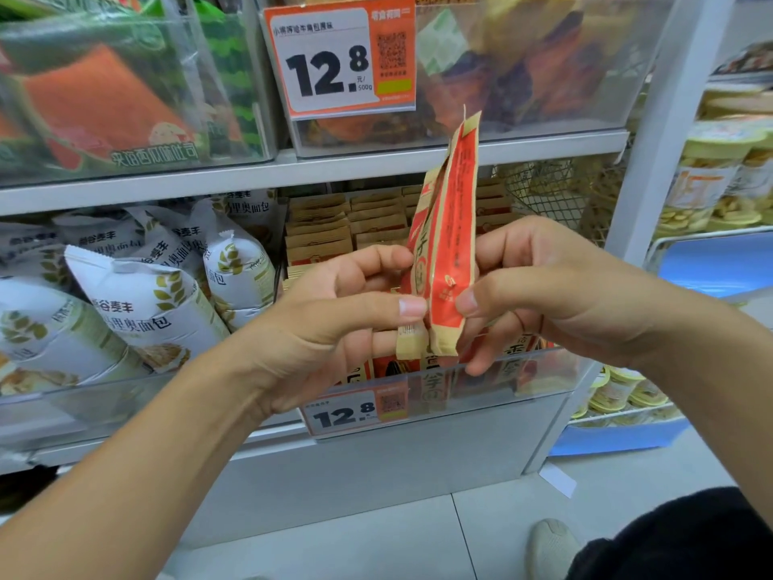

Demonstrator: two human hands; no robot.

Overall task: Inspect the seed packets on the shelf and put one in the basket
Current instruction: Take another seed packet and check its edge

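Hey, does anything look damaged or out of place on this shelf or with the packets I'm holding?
Nothing stands out. Both hands, left and right, pinch the seed packets upright and they look intact. The bread bags lean loosely, without spills.

A grey shelf unit (376, 165) carries clear bins: white bread bags (138, 303) lie at the left, brown and red seed packets (322, 228) are stacked beside them, and orange price tags (339, 60) on the bin fronts read 12.8

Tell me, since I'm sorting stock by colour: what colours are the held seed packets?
Red-orange panels on tan kraft paper, seen in the head view: seed packets.
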